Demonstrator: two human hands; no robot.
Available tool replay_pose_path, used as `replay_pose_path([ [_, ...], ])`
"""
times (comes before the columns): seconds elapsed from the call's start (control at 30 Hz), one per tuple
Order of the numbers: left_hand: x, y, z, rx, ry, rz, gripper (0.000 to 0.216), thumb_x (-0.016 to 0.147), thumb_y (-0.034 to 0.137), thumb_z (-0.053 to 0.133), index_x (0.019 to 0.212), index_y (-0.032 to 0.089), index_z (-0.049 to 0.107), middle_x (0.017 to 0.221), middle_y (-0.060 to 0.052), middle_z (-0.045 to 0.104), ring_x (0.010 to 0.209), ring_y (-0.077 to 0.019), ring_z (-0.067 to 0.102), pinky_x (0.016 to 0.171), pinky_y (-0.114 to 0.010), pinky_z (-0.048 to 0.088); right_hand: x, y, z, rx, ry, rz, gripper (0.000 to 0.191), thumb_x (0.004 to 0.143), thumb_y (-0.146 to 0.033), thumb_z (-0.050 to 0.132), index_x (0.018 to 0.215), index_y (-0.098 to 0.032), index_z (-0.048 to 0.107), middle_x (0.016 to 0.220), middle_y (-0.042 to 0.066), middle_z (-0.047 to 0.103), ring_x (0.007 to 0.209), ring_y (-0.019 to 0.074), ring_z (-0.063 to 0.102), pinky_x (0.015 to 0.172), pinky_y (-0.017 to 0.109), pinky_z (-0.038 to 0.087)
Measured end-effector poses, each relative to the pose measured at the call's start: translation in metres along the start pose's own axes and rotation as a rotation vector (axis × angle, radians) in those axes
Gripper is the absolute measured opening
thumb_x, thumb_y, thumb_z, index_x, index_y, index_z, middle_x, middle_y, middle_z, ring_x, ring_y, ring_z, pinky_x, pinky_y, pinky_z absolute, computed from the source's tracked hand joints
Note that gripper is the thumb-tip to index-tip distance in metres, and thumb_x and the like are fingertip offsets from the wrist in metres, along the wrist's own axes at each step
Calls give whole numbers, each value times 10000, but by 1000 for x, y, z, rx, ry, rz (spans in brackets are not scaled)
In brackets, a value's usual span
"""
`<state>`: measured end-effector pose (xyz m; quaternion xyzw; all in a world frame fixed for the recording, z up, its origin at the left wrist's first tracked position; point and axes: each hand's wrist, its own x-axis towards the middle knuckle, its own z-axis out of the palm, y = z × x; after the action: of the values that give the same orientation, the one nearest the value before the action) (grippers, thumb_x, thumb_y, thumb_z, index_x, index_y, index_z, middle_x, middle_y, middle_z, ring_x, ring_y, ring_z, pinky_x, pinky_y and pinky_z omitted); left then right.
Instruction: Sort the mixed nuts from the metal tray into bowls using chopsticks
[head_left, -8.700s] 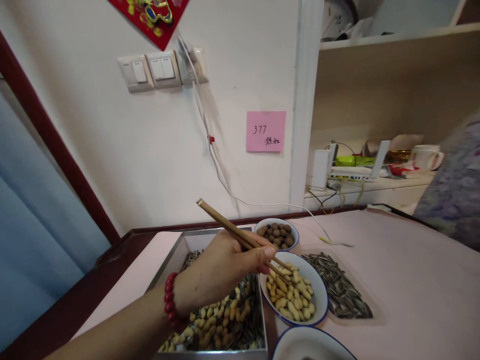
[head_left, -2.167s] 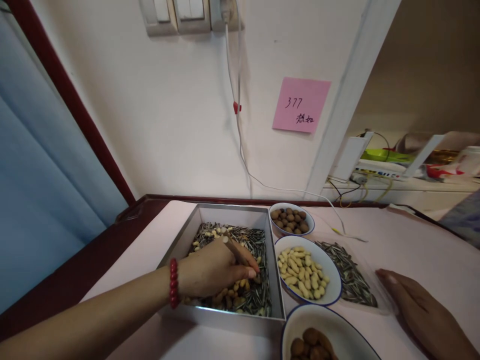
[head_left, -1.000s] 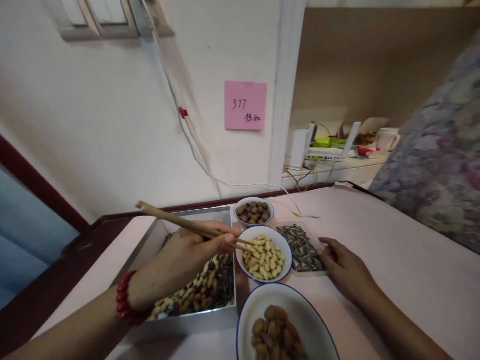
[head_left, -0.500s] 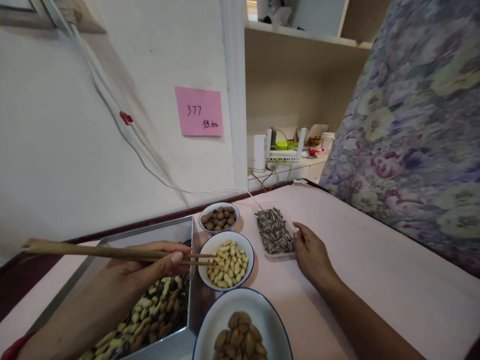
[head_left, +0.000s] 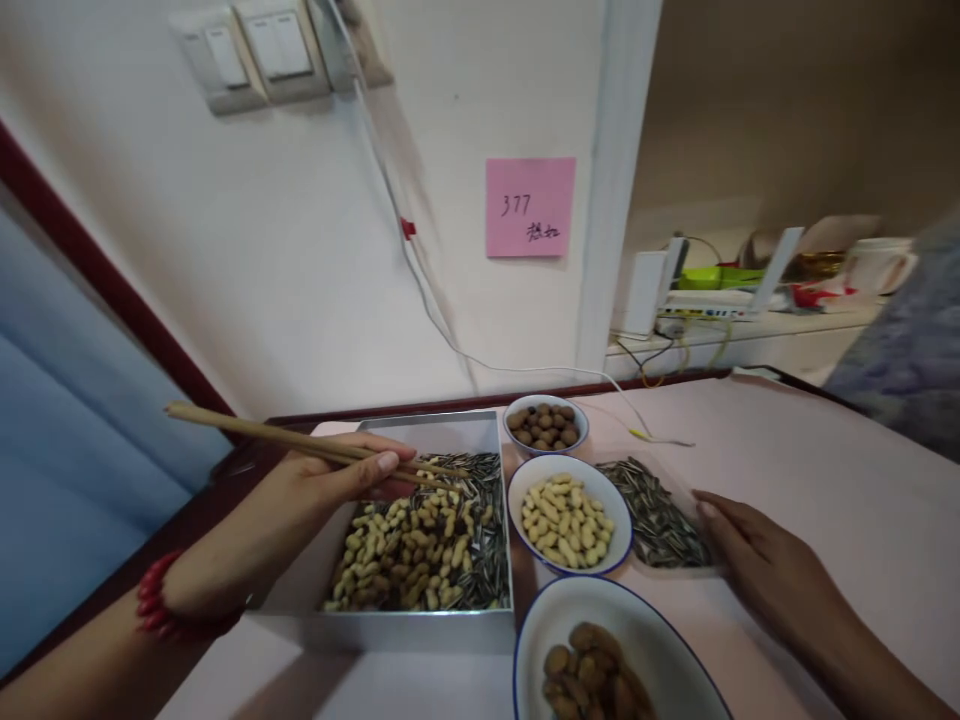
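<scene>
Head view, vs half a second ago: left hand (head_left: 322, 488) is off the peanut bowl (head_left: 619, 525). Chopsticks (head_left: 247, 428) had their tips over that bowl's peanuts; now the tips are over the box (head_left: 390, 630), toward its rear right. Bracelet (head_left: 154, 600) is now well inside the frame. Camera has swung left: pink note (head_left: 531, 207) sits further right in frame, and the wall switches (head_left: 277, 45) are back in view. Right hand (head_left: 776, 570) is at the seed tray (head_left: 675, 571) in both.

Pose: left forearm rises from lower left, wrist above the box's left side. Left thumb and fingers pinch the chopsticks; thick ends stick out up-left, thin ends point right, tips slightly apart. Right forearm comes in from lower right, thumb and fingertips at the tray's right edge. Thumb side shows, other fingers mostly hidden, can't tell how firmly they press.

Box holds peanuts (head_left: 405, 550) mixed with striped seeds. Just right of it, back to front: bowl of round brown nuts (head_left: 544, 427), peanut bowl, bowl of longer brown nuts (head_left: 592, 680). Tray lies right of the peanut bowl.
</scene>
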<state>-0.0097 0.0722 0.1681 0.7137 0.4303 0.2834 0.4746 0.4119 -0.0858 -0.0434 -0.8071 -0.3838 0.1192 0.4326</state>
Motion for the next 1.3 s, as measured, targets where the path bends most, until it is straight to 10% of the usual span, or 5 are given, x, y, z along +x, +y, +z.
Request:
replay_pose_path([
  [0.4,25,-27,27,199,-359,15,297,898,423,711,991,152,788,930,-88,799,894,-221,733,811,-322,594,-4,-13,-7,24,51,141,567,727,-802,425,884,-355,736,1192,85,737,1289,380,598,1243,517,377],
  [1.3,25,-39,45,398,-484,183,217,935,265,653,1026,180,832,995,-69,819,907,-207,745,818,-283,561,-5,-20,-15,-2,-50,217,812,675,-820,373,1054,-205,741,1295,99,701,1342,314,560,1297,413,272],
])
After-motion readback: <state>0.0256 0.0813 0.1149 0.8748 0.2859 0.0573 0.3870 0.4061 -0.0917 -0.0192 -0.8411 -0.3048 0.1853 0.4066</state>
